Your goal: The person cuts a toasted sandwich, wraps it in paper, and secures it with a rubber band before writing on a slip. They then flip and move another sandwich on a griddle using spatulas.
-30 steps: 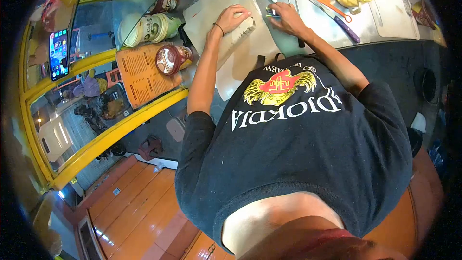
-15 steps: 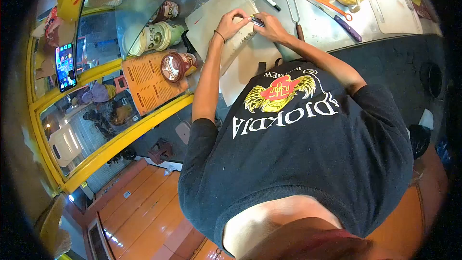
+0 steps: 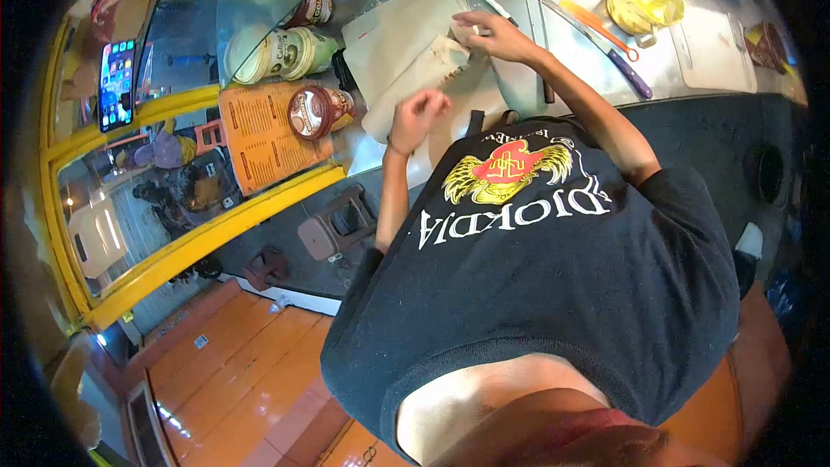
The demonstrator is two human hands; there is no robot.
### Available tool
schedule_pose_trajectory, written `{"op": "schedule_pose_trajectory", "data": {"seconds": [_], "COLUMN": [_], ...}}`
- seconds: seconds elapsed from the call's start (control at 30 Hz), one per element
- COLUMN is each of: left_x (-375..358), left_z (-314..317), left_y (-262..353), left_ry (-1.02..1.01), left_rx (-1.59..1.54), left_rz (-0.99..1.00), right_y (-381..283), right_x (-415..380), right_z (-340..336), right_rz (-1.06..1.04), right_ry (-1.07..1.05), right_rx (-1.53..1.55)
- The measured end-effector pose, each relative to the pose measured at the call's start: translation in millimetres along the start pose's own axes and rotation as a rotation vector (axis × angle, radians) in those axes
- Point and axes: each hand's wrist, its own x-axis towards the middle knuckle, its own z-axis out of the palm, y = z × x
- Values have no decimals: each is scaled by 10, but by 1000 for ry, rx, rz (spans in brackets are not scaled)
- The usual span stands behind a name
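Note:
Sheets of pale brown paper (image 3: 389, 35) lie on the metal counter, and a folded piece of the same paper (image 3: 445, 56) rests on them with dark marks along it. My left hand (image 3: 415, 121) is over the near left edge of the sheets, fingers curled in, with nothing visible in them. Just beyond the folded paper my right hand (image 3: 500, 37) has its fingers stretched out and apart; a small whitish spot shows at one finger, too small to identify. A white marker (image 3: 489, 0) lies just past that hand.
Purple-handled knife (image 3: 628, 73), orange utensil (image 3: 596, 26) and tongs (image 3: 540, 26) lie right. Beyond them is a tub of yellow spread (image 3: 644, 0). Left are tubs (image 3: 298, 54), a brown-lidded cup (image 3: 316, 112), an orange menu (image 3: 259, 134) and a phone (image 3: 118, 86).
My hands were together over the paper around a small dark item; now they are apart, the left nearer my body and the right farther out. The small item no longer shows. The view has shifted slightly.

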Motion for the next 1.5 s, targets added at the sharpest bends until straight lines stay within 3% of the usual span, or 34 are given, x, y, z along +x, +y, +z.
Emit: {"op": "schedule_pose_trajectory", "data": {"seconds": [0.07,0.1,0.13,0.2,0.33,0.37,0.4,0.47,0.57,0.6,0.63,0.67,0.73,0.87,0.97,1.03,1.13,1.2,1.27,1.3,1.37,1.43,1.5], "left_x": [-339,-485,-583,-631,-385,-246,-70,340,1004,1225,1357,1407,1497,1491,1628,1599,1623,1613,1615,1623,1639,1685,1753], "left_z": [-85,-132,-144,-168,-228,-271,-315,-394,-484,-559,-581,-560,-514,-333,-369,-291,-244,-250,-248,-254,-252,-266,-276], "left_y": [-388,-599,-641,-718,-896,-910,-866,-692,-577,-582,-574,-520,-281,-88,-363,-263,-131,-58,23,14,-8,-90,-129], "left_ry": [-9,132,271,325,522,556,563,483,470,343,216,201,59,112,3,165,181,150,119,137,153,189,143], "left_rx": [68,134,200,58,-103,-175,-182,-254,-290,-271,-250,-246,-129,-68,194,351,370,384,394,485,575,795,750], "left_rz": [-36,-67,-99,-93,-95,-119,-111,-9,-10,-1,8,10,-50,-12,148,294,463,405,348,372,395,504,478], "right_y": [-82,-21,16,59,-187,-196,-313,-535,-355,-269,-163,-58,145,90,138,203,185,118,21,46,106,221,284], "right_x": [224,310,283,269,-246,-430,-533,-661,-475,-340,-154,2,244,339,399,414,434,420,358,348,357,393,343], "right_z": [148,319,433,548,594,654,627,539,678,745,806,849,875,808,731,665,576,533,522,537,545,483,330], "right_rz": [69,29,24,59,155,-10,-18,143,115,116,107,96,128,212,150,181,284,360,163,165,25,73,119], "right_ry": [-43,-24,-41,-66,101,157,151,-271,-73,-60,90,242,318,475,349,312,234,195,406,405,478,397,316], "right_rx": [393,445,441,280,165,32,26,246,300,296,419,542,501,360,268,235,257,310,389,390,126,66,5]}}
